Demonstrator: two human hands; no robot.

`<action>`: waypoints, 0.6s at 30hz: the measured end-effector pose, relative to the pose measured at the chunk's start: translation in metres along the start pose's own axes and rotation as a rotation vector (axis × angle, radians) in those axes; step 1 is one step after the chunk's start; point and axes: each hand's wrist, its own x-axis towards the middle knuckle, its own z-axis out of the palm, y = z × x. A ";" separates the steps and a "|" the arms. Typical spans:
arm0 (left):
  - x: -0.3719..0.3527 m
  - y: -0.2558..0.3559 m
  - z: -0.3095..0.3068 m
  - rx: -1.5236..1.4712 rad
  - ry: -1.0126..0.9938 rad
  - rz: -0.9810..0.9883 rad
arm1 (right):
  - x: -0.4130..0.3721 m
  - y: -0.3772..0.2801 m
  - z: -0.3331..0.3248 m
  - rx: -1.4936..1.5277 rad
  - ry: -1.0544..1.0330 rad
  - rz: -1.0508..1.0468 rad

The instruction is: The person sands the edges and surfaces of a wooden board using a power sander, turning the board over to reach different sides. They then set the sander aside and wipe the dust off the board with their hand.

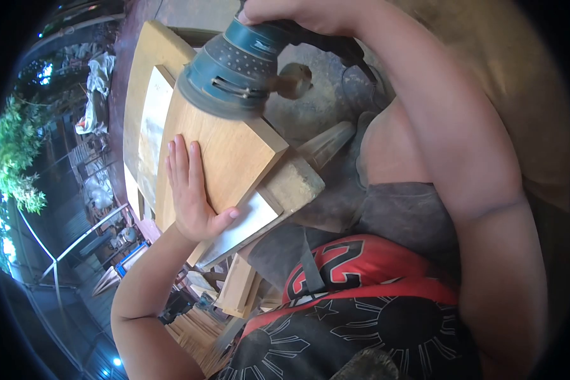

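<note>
A teal power sander (231, 69) rests with its round pad on the far part of a light brown wooden board (228, 149). My right hand (297, 11) is wrapped round the top of the sander, partly cut off by the upper frame edge. My left hand (193, 190) lies flat on the board's left side, fingers stretched out and thumb apart. Beneath the board are a white-faced piece (250, 218) and a worn wooden support (297, 183). The sander's outline is slightly blurred.
A curved tan panel (139, 82) lies beyond the board. A black cable (364, 66) runs near my right forearm. Wood pieces (239, 288) are stacked at the lower left, with metal frames (56, 259) and white bags (98, 79) farther left.
</note>
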 end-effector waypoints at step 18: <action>-0.002 -0.002 0.001 -0.003 0.007 -0.004 | -0.023 -0.020 -0.014 -0.042 -0.096 0.044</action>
